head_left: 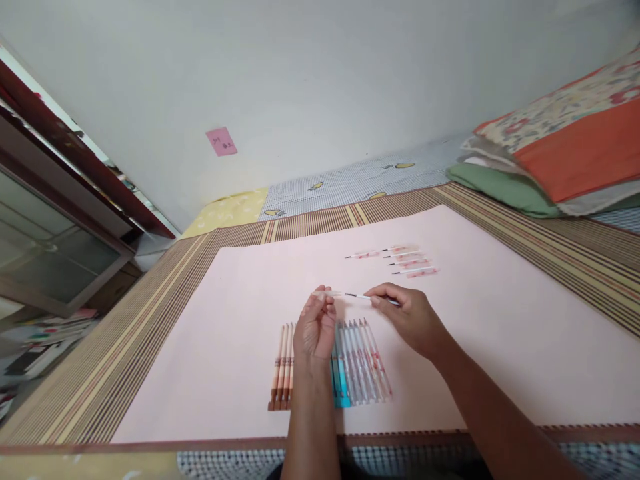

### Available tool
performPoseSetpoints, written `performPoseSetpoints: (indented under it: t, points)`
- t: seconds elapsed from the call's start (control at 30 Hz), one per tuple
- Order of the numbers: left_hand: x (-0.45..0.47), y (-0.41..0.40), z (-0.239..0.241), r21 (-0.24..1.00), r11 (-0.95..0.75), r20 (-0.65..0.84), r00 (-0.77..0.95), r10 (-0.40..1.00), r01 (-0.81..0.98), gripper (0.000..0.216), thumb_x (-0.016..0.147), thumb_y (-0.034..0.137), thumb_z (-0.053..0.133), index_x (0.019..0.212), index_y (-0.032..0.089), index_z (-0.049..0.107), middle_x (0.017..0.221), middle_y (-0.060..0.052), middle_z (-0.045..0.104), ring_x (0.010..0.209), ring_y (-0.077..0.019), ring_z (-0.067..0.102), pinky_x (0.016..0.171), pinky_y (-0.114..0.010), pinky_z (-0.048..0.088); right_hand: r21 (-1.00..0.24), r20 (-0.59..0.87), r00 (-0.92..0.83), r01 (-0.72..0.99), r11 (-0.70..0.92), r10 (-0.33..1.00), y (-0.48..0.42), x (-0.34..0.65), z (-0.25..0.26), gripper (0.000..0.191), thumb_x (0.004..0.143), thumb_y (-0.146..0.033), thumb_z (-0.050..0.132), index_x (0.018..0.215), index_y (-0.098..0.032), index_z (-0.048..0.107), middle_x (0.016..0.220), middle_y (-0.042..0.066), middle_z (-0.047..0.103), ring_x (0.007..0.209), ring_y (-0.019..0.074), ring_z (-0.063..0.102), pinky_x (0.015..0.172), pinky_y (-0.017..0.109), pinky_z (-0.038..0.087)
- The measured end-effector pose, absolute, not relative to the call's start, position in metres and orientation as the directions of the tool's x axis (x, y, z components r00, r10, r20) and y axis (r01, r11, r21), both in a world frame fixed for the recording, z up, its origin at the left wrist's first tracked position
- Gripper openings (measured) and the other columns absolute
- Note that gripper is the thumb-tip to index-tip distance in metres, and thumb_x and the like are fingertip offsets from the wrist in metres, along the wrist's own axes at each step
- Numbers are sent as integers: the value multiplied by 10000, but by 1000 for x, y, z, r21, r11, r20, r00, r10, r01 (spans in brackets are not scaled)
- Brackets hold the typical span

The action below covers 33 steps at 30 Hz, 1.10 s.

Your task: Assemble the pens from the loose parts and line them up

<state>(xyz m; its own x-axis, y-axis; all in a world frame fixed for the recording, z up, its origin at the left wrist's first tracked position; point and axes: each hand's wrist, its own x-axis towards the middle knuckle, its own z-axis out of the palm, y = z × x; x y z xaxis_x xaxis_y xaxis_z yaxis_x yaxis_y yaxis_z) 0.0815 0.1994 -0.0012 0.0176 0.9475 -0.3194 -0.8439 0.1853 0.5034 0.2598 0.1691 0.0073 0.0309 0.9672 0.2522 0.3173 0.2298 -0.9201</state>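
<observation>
My left hand is raised over the pink sheet, its fingertips pinching a slim pale pen barrel. Facing it from the right, my right hand grips a white pen refill, whose dark tip points at the barrel's end. Whether tip and barrel touch, I cannot tell. Below my left hand lies a row of pens: brown-ended ones, turquoise ones and clear ones with pink marks. My left forearm hides part of this row. Farther back lie several loose refills beside pink-patterned pen barrels.
The pink sheet rests on a striped mat. Folded bedding is piled at the back right. Behind stands a white wall with a pink note. At left is a glass-fronted cabinet.
</observation>
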Motion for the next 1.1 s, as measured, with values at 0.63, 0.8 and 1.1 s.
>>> performPoseSetpoints:
  t: [0.63, 0.8, 1.1]
  points:
    - [95, 193, -7, 669, 208, -214, 83, 973, -714, 256, 639, 115, 835, 859, 76, 709, 710, -21, 652, 619, -65, 620, 579, -122, 504, -704, 483, -28, 583, 407, 875, 163, 252, 11, 136, 894, -180, 482, 903, -209, 615, 895, 49, 654, 832, 195, 627, 756, 324, 500]
    - [109, 188, -9, 649, 245, -221, 130, 967, -720, 302, 600, 119, 858, 862, 76, 713, 736, -26, 674, 663, -80, 654, 681, -156, 539, -661, 580, -22, 571, 487, 814, 163, 241, 7, 253, 882, -138, 464, 1102, -186, 578, 1039, 88, 629, 988, 228, 611, 851, 376, 519]
    - [118, 185, -9, 545, 301, -281, 168, 945, -783, 198, 700, 10, 738, 881, 82, 703, 778, -46, 679, 684, -84, 662, 717, -157, 545, -884, 440, 132, 236, 403, 888, 151, 247, 36, 266, 930, -266, 506, 1154, -236, 647, 1182, 55, 673, 1147, 235, 602, 1010, 406, 471]
